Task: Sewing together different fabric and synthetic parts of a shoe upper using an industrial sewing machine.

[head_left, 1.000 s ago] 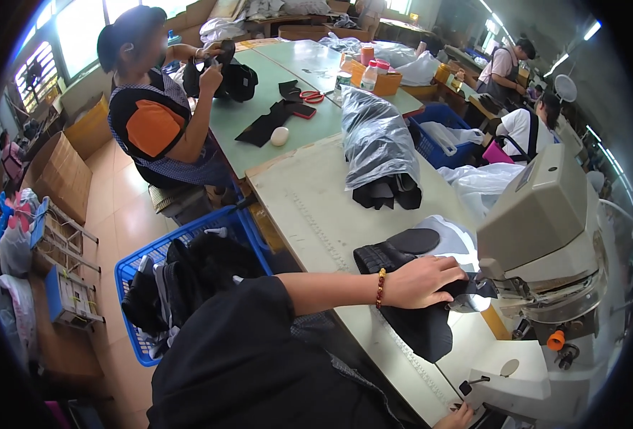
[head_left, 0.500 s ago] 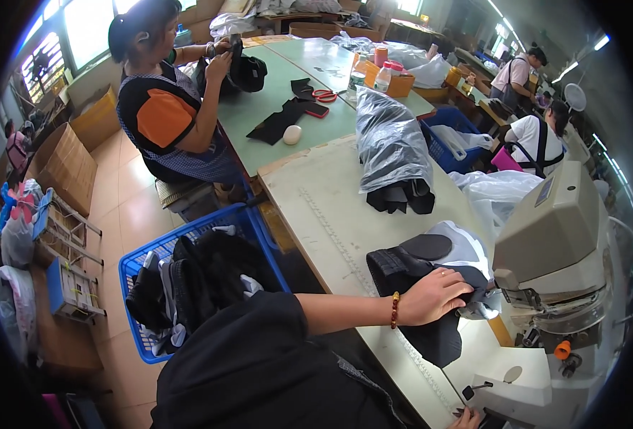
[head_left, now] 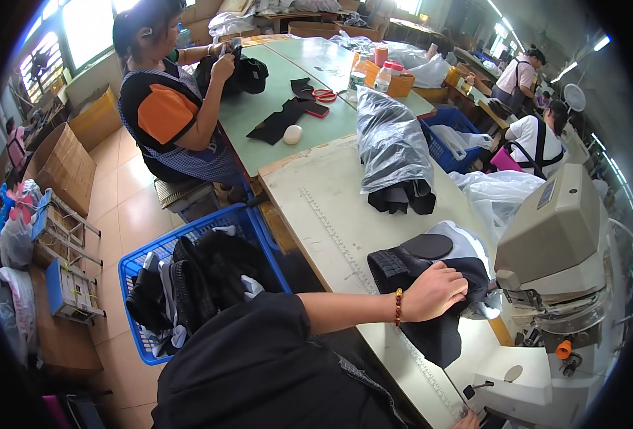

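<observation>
my left hand (head_left: 438, 292) lies flat, fingers curled lightly over the stack of dark fabric pieces (head_left: 431, 286), pressing it down on the pale surface (head_left: 331, 207) just left of the grey sewing machine (head_left: 559, 243); my right hand (head_left: 466, 422) only peeks in at the bottom edge, so i cannot tell whether it is open or closed. the stack sits near me, its right edge touching the machine's head, one oval black piece (head_left: 426, 246) on top at the far side. to do this well i judge i should keep the palm spread so the layers stay square, and feed the edge toward the needle slowly without bunching. compared with half a second ago, my hand has stayed on the same stack, while the view has swung a little so the machine shows more fully. to my left a blue basket (head_left: 188, 243) holds more dark garments, farther off a plastic-wrapped bundle (head_left: 391, 143) rests on the surface, and a co-worker (head_left: 173, 114) handles a black piece at the green table (head_left: 288, 86).
</observation>
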Action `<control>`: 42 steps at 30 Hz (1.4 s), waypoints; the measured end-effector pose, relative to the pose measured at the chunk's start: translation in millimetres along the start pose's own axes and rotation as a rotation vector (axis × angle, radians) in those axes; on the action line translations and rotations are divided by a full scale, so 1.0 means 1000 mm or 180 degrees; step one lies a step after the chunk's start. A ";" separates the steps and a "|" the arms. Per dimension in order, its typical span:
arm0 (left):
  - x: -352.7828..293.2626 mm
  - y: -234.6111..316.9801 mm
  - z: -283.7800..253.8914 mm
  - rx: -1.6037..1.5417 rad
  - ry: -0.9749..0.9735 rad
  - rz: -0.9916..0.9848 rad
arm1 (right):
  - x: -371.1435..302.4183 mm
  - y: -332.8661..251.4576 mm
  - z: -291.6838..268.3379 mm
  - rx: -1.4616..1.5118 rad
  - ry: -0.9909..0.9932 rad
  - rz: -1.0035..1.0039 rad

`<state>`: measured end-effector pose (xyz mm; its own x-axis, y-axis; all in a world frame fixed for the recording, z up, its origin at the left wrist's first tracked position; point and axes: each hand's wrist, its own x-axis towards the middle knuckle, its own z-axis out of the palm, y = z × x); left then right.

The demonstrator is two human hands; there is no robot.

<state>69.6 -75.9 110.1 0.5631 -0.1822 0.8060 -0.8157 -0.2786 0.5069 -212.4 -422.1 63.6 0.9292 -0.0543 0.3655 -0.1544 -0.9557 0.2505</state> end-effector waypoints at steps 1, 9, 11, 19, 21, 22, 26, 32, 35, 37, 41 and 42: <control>0.001 0.000 -0.002 0.0018 0.0115 0.0028 | 0.001 -0.001 -0.001 -0.0027 0.0029 0.0104; 0.007 0.006 -0.008 -0.0105 -0.0007 -0.0085 | 0.042 -0.071 -0.036 0.1409 0.1184 0.0089; 0.007 0.006 -0.006 -0.0281 -0.0092 -0.0127 | 0.059 -0.098 -0.042 0.2471 0.1590 0.0447; 0.003 0.004 -0.002 -0.0164 -0.0331 -0.0124 | 0.140 -0.165 -0.064 0.3987 0.0696 0.0656; 0.003 0.006 -0.002 -0.0217 -0.0236 -0.0140 | 0.166 -0.184 -0.066 0.3540 0.0837 0.0529; 0.003 0.007 -0.002 -0.0252 -0.0191 -0.0169 | 0.178 -0.195 -0.066 0.3173 0.0982 0.0312; 0.000 0.012 -0.005 -0.0441 -0.0165 -0.0460 | 0.197 -0.213 -0.066 0.2514 0.1232 0.0082; -0.003 0.024 -0.010 -0.0721 -0.0174 -0.0712 | 0.197 -0.208 -0.056 0.2860 0.0661 0.0298; -0.003 0.026 -0.014 -0.0769 -0.0229 -0.0786 | 0.196 -0.213 -0.045 0.3559 0.0677 0.0793; -0.002 0.027 -0.018 -0.0782 -0.0200 -0.0703 | 0.196 -0.214 -0.038 0.4037 0.0533 0.1108; 0.003 0.026 -0.022 -0.0494 -0.0259 -0.0683 | 0.190 -0.204 -0.030 0.4191 -0.0186 0.1684; 0.004 0.026 -0.022 -0.0568 -0.0242 -0.0637 | 0.190 -0.208 -0.025 0.4232 -0.0074 0.1757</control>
<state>47.4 -63.6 133.0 0.7182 -0.2124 0.6626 -0.6938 -0.1470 0.7050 -12.7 -226.3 103.6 0.8623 -0.4919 0.1204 -0.0800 -0.3671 -0.9267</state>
